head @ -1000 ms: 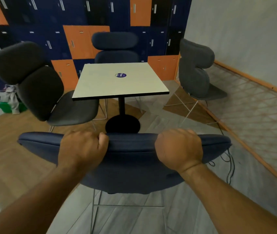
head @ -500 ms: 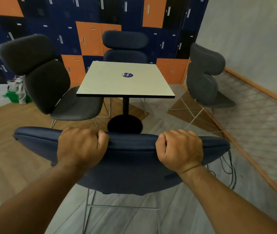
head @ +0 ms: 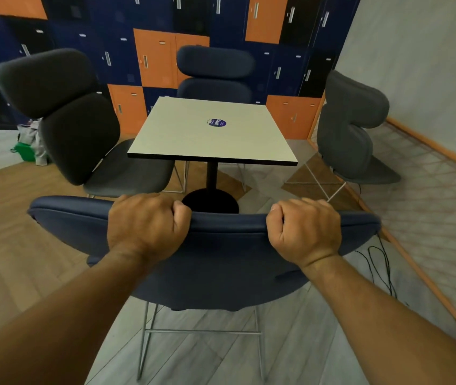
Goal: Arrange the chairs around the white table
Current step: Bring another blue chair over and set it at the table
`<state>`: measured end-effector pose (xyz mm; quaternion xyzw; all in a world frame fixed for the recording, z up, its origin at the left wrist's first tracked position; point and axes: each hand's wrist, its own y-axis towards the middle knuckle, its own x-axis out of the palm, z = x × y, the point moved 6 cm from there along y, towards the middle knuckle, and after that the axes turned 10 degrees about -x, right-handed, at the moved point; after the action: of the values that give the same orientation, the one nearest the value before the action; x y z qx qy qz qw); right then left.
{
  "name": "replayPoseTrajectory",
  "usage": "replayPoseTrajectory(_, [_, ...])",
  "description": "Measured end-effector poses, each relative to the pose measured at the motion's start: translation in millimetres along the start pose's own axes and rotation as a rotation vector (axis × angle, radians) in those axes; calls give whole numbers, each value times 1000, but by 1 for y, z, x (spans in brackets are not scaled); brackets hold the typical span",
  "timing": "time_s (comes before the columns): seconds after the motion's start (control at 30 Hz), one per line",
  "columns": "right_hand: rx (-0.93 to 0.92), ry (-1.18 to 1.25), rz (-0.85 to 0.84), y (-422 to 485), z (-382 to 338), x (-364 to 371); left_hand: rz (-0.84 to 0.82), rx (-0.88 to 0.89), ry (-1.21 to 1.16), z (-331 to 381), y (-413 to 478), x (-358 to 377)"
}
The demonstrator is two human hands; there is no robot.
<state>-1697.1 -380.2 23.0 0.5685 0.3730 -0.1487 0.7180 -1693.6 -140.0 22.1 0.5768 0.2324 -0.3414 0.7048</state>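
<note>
A square white table (head: 193, 134) on a black pedestal stands ahead, with a round purple sticker on top. A dark blue chair (head: 221, 259) is right in front of me, its back toward me. My left hand (head: 144, 223) and my right hand (head: 304, 232) both grip the top edge of its backrest. A dark grey chair (head: 82, 134) sits at the table's left side, a blue chair (head: 215, 76) at the far side, and a grey chair (head: 351, 129) stands off to the right, a gap away from the table.
Blue, black and orange lockers (head: 154, 59) cover the back wall. A green bag with cloth (head: 28, 145) lies on the floor at left. Black cables (head: 379, 262) trail on the floor to the right, near an orange skirting strip (head: 429, 290) and a grey wall.
The view has drawn closer to the table and shifted left. The blue chair in my hands has moved forward with me. Both hands keep the same grip.
</note>
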Motion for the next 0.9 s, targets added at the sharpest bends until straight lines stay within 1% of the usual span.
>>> replayPoseTrajectory(0.27, [-2,5,13,26,19,28,-18,-11,-10,-2,27,29])
replayPoseTrajectory(0.43, [-5,14,9,52,18,54,-89,-51,10,-20,57,53])
replayPoseTrajectory(0.67, [-20,31,16,76,37,75,-14,-25,13,-12,81,70])
replayPoseTrajectory(0.9, [-3,19,6,64,28,66,17,-1,13,-12,68,60])
